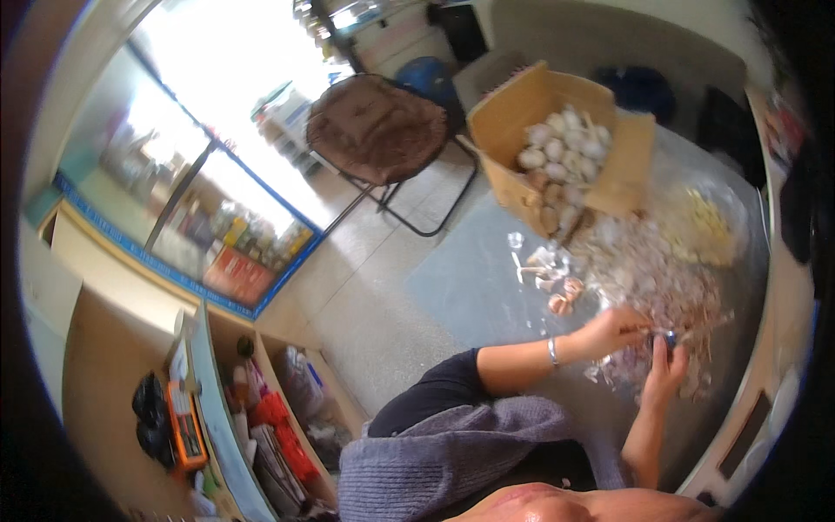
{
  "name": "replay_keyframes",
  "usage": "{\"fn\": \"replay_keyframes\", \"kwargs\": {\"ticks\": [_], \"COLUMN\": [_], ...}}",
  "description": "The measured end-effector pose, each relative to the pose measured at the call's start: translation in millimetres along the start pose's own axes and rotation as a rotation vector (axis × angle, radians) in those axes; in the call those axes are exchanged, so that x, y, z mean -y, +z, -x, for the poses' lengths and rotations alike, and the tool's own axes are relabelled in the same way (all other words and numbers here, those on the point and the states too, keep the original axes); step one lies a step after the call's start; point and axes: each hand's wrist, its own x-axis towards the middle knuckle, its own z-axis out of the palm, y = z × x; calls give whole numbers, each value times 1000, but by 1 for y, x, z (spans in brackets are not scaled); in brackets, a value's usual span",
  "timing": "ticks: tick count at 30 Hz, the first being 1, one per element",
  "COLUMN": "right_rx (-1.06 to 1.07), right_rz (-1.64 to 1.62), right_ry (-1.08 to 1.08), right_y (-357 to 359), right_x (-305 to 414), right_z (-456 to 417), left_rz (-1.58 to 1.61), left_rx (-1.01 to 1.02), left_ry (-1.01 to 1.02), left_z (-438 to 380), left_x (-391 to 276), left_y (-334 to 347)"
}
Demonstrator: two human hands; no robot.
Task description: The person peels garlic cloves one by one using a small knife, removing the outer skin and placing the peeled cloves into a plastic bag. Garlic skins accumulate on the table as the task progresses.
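Note:
My left hand (613, 333), with a silvery bracelet on its wrist, reaches in from the left. Its bent fingers point at my right hand; whether they hold anything is unclear. My right hand (667, 370) grips a small dark blue, shiny object (669, 338) too blurred to name. Both hands are over a heap of papery garlic skins (652, 267) on a grey surface. Several garlic bulbs (554, 150) lie in an opened cardboard box (502, 130) beyond. Broken garlic pieces (565, 296) lie left of the heap. Pale yellow peeled cloves (704, 218) appear in clear plastic at the right.
A brown padded folding chair (378, 127) stands beyond on the tiled floor. At the lower left, open shelves (261, 365) hold bags and red packages, beside an orange-cased device (186, 424). A glass-fronted case (228, 241) with blue edging is at left. A pale ledge (750, 404) borders the right.

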Motion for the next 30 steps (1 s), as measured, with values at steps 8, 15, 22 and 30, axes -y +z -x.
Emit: {"fn": "replay_keyframes", "kwargs": {"ticks": [8, 15, 22, 30], "right_rx": [129, 89, 110, 94], "right_rz": [-9, -104, -108, 185], "right_ry": [2, -2, 17, -49], "right_y": [3, -3, 0, -4], "right_x": [9, -7, -5, 4], "right_z": [0, -2, -1, 2], "left_rz": [-144, -45, -76, -100], "left_rx": [22, -7, -35, -35], "left_ry": [-3, -22, -14, -32], "left_z": [3, 2, 4, 2], "left_x": [-9, -11, -12, -16], "left_y": [-5, -2, -6, -1]}}
